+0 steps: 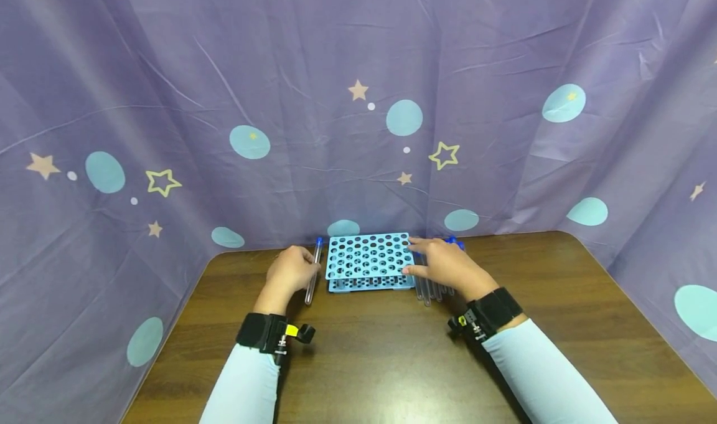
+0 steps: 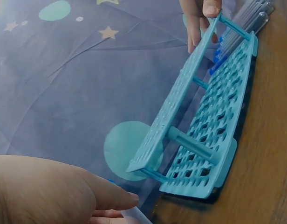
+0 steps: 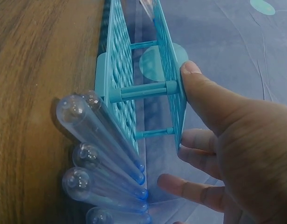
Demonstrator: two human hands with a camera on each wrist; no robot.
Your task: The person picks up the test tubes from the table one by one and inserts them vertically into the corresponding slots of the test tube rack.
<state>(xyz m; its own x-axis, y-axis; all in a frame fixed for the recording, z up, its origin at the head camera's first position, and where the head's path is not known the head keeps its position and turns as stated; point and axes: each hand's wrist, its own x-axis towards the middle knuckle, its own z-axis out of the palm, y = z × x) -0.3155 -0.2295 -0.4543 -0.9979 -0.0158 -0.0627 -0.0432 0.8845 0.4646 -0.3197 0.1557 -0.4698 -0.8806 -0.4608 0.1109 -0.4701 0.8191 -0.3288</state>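
A: Found the rack? Using it as landmark.
B: Yes. Got the blue rack (image 1: 370,256) standing on the table (image 1: 370,362), with the curtain (image 1: 370,187) close behind it.
A: At its right end?
B: Seeing the right hand (image 1: 445,263), fingers part-spread, thumb and fingertips gripping the end of the top plate. Likely held there to steady the rack and leave its holes uncovered.
A: Left of it?
B: Seeing the left hand (image 1: 291,268), fingers drawn in, pinching a blue-capped tube (image 1: 310,292) just beside the rack. Can't tell if lifted off the table. Probably held mid-length to keep from covering cap or tip.
A: Anything else around?
B: Spotted loose tubes (image 3: 102,137) lying just right of the rack, caps toward the curtain, round ends toward the person. Presumably laid same way round for neatness. Can't count reliably, being partly under the right hand.
A: Anything in the way?
B: Little room behind the rack, given the curtain. Also blocked from above on the rack's right by that hand.
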